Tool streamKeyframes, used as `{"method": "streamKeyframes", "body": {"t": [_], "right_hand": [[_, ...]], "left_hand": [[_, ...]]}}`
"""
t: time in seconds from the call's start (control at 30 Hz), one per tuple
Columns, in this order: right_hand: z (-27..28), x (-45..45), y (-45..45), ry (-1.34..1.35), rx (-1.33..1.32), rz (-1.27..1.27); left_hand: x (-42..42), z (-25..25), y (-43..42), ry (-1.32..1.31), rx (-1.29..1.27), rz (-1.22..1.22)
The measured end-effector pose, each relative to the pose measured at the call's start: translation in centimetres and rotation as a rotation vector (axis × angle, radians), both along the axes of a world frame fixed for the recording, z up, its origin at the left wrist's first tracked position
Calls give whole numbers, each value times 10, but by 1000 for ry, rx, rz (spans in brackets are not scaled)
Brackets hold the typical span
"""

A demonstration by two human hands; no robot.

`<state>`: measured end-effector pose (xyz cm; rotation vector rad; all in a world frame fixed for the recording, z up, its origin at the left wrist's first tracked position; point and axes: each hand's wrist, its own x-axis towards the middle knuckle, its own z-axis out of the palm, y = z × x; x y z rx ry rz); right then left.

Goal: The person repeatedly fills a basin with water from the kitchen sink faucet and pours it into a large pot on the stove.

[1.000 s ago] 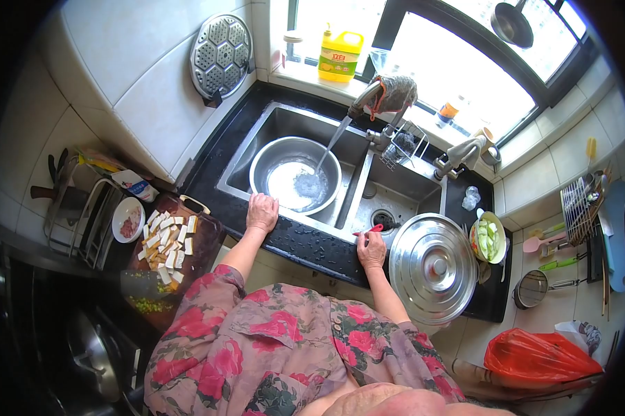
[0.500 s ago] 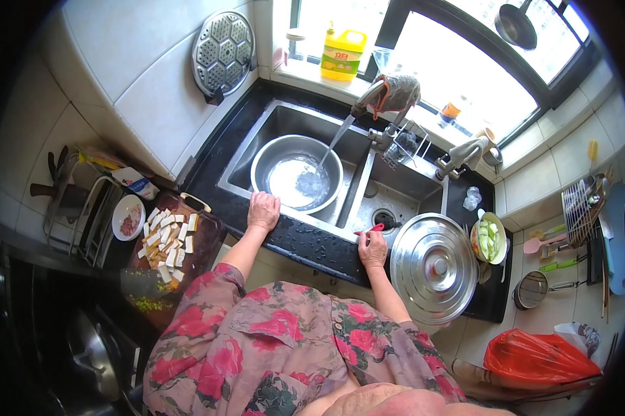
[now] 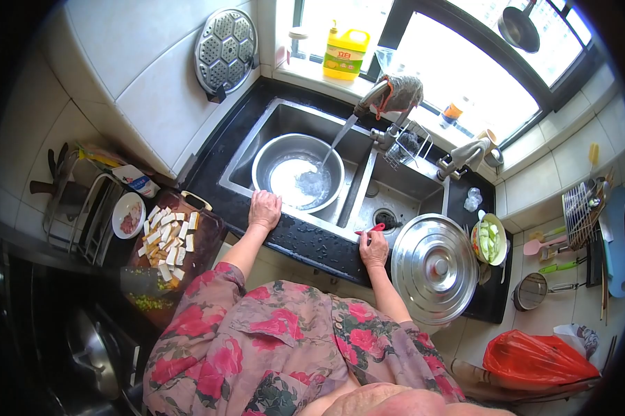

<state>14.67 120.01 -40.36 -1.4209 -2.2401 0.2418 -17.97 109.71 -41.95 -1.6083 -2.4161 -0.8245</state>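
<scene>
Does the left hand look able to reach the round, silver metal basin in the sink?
Probably yes. The left hand rests at the near edge of the steel sink, close by the basin, and I see nothing blocking the way.

A yellow jug (image 3: pixel 345 57) stands on the window sill (image 3: pixel 311 70), a pan (image 3: pixel 519 30) hangs before the glass, and a round metal plate with holes (image 3: pixel 225 53) rests against the wall (image 3: pixel 139 41). To the left, a chopping board (image 3: pixel 210 241) carries white-sided pieces (image 3: pixel 170 236) beside a bowl (image 3: pixel 118 216) of pinkish meat (image 3: pixel 131 221). To the right are pale green slices (image 3: pixel 489 240) in a bowl, a hanging sieve (image 3: pixel 531 290) and a red bag (image 3: pixel 534 358).
</scene>
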Motion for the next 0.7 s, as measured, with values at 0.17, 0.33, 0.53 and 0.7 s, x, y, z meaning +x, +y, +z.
{"method": "streamKeyframes", "body": {"t": [0.17,0.33,0.53,0.7], "right_hand": [[-1,0,1,-15,-10,-2],[0,0,0,-12,-1,6],[1,0,-1,-4,-12,-1],[-2,1,0,-6,-12,1]], "left_hand": [[0,0,0,5,-19,7],[0,1,0,-1,-37,11],[0,3,-1,-7,-12,3],[0,1,-1,10,-5,3]]}}
